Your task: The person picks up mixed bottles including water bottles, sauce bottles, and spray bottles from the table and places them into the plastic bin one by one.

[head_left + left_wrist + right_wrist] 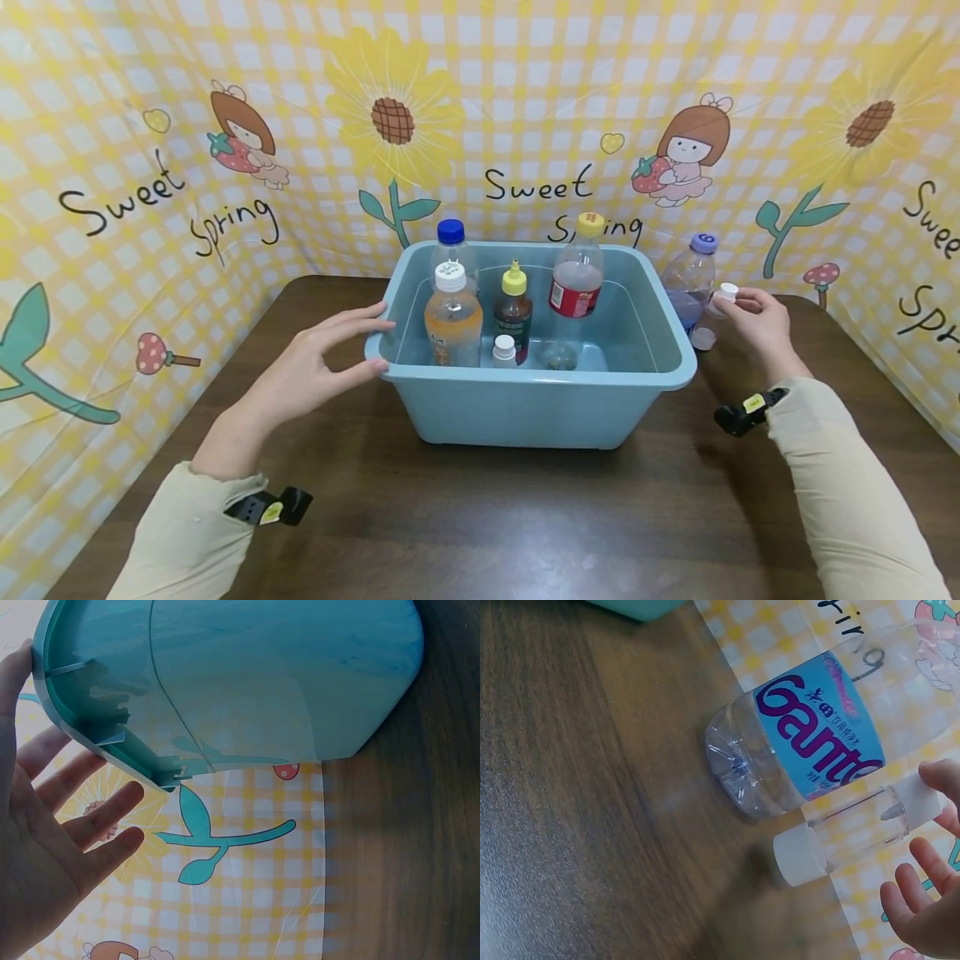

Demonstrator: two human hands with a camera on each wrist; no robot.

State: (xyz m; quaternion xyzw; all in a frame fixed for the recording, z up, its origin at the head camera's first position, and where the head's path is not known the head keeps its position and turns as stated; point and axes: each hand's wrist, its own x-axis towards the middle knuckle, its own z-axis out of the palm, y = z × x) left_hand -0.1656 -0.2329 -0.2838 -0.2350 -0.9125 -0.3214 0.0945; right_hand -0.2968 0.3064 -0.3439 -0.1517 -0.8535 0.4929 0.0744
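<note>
My right hand (759,321) pinches the white top of a small clear bottle (859,829) between thumb and forefinger. The bottle is a narrow see-through cylinder with a white base, held close over the table. Right beside it stands a larger clear plastic bottle (802,742) with a blue label and a lilac cap. My left hand (303,367) rests at the left rim of a light blue tub (517,417), its fingers loosely extended; in the left wrist view the fingertips lie along the rim.
Inside the tub are an orange-tinted bottle (453,329), a blue-capped bottle (451,233), a brown bottle with a yellow nozzle (513,312), a red-labelled bottle (576,287) and a small white-capped bottle (505,350). A patterned cloth (480,108) hangs behind the brown table (480,517).
</note>
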